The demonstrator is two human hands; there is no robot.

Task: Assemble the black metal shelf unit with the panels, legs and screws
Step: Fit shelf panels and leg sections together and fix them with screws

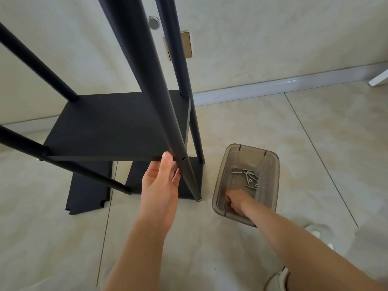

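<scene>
On the pale tiled floor [273, 127], the left hand [161, 181] holds the shelf panel [117, 124] against the near leg [168, 114]; at four o'clock, the right hand [236, 201] pinches a screw [230, 203] inside the bin [270, 164].

Soft, even daylight fills the scene, fairly bright, with no hard glare. Shadows are faint: a dim one lies under the shelf panel [117, 124] above the left hand [161, 181]. The skirting board [283, 86] carries a pale sheen. Wide-angle distortion bows the legs and floor lines toward the edges. Focus is sharp centrally, softer at the lower corners.
</scene>
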